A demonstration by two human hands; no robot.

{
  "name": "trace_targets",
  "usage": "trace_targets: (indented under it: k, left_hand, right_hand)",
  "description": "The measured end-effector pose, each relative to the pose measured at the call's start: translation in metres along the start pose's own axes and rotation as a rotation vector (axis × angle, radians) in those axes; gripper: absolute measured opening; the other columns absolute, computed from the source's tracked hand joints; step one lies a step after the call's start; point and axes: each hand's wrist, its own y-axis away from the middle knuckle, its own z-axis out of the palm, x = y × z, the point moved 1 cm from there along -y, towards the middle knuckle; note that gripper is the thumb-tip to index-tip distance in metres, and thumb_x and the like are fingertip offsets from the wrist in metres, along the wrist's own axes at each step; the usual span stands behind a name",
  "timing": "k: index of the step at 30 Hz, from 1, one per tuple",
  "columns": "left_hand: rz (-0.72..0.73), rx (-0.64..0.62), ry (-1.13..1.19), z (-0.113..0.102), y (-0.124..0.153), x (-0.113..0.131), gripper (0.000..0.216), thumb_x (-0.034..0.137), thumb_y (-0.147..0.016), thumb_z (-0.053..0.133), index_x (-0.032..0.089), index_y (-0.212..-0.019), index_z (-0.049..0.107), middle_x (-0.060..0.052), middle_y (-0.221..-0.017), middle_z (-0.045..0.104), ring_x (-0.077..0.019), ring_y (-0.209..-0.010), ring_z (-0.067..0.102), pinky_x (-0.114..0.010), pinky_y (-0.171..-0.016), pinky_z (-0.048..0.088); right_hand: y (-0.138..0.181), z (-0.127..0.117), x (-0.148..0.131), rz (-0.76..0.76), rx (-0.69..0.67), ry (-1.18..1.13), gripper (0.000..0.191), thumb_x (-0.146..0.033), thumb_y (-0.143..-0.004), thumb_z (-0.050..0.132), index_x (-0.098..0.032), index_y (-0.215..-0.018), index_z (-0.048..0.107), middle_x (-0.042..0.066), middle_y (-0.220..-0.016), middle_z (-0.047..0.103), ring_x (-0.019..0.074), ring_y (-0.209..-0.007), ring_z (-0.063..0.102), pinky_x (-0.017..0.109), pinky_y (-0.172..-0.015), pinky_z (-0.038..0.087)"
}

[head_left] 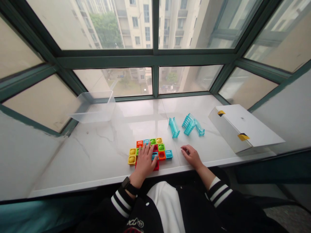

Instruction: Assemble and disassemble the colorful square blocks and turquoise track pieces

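Note:
A patch of small colourful square blocks [161, 156] in red, yellow, green and blue lies close together on the white sill. My left hand [145, 158] rests flat on top of it, fingers spread, and hides several of the blocks. To the right of the blocks, my right hand [191, 156] lies on the sill near the front edge. Its fingers curve loosely toward the left, with a small gap at the thumb and nothing visible in them. Beyond that hand are a translucent turquoise ribbed piece [174, 127] and a small cluster of similar turquoise pieces [189, 124].
A clear plastic bin [97, 117] stands at the back left of the marble-patterned sill [102, 155]. On the right is a white box [250, 127] with black-and-yellow tabs. Green-framed windows [155, 61] enclose the back and sides.

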Motion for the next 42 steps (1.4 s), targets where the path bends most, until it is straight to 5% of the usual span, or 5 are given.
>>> trace_targets:
  k: [6, 17, 24, 34, 42]
  left_hand:
    - [0.023, -0.035, -0.022, 0.008, -0.003, 0.003, 0.062, 0.048, -0.103, 0.054, 0.031, -0.162, 0.045, -0.006, -0.171, 0.041, -0.0372, -0.16, 0.032, -0.062, -0.132, 0.02]
    - [0.044, -0.087, -0.061, 0.007, -0.003, 0.002, 0.049, 0.041, -0.103, 0.054, 0.049, -0.152, 0.056, -0.002, -0.171, 0.04, -0.0457, -0.16, 0.025, -0.077, -0.125, 0.018]
    - [0.015, -0.066, -0.074, 0.005, -0.003, 0.003, 0.044, 0.044, -0.102, 0.056, 0.044, -0.146, 0.064, -0.004, -0.169, 0.044, -0.0451, -0.16, 0.025, -0.074, -0.127, 0.019]
    - [-0.014, -0.06, -0.117, -0.005, -0.004, 0.006, 0.044, 0.046, -0.103, 0.055, 0.043, -0.146, 0.064, -0.006, -0.166, 0.047, -0.0432, -0.156, 0.033, -0.069, -0.126, 0.023]
    - [-0.024, -0.005, -0.055, 0.001, -0.005, 0.003, 0.058, 0.045, -0.1, 0.059, 0.03, -0.156, 0.054, -0.012, -0.162, 0.052, -0.0438, -0.152, 0.039, -0.07, -0.125, 0.024]
  right_hand:
    - [-0.005, 0.035, -0.038, -0.145, -0.228, -0.104, 0.049, -0.039, -0.095, 0.071, -0.025, -0.141, 0.062, 0.011, -0.129, 0.07, 0.0276, -0.112, 0.069, 0.046, -0.1, 0.057]
    - [-0.013, 0.047, -0.049, -0.172, -0.327, -0.073, 0.048, -0.032, -0.095, 0.074, -0.027, -0.142, 0.064, 0.011, -0.128, 0.071, 0.03, -0.119, 0.064, 0.05, -0.109, 0.051]
    - [-0.017, 0.042, -0.053, -0.139, -0.379, -0.068, 0.047, -0.03, -0.091, 0.079, -0.026, -0.137, 0.067, 0.01, -0.122, 0.071, 0.028, -0.112, 0.067, 0.045, -0.103, 0.055]
    - [-0.015, 0.023, -0.038, 0.155, -0.137, -0.274, 0.045, -0.043, -0.083, 0.08, -0.024, -0.123, 0.068, 0.01, -0.117, 0.074, 0.027, -0.101, 0.071, 0.043, -0.089, 0.061]
    - [-0.016, 0.042, -0.054, 0.237, -0.118, -0.644, 0.05, -0.051, -0.081, 0.082, -0.025, -0.116, 0.057, 0.007, -0.109, 0.075, 0.0268, -0.102, 0.074, 0.045, -0.092, 0.06]
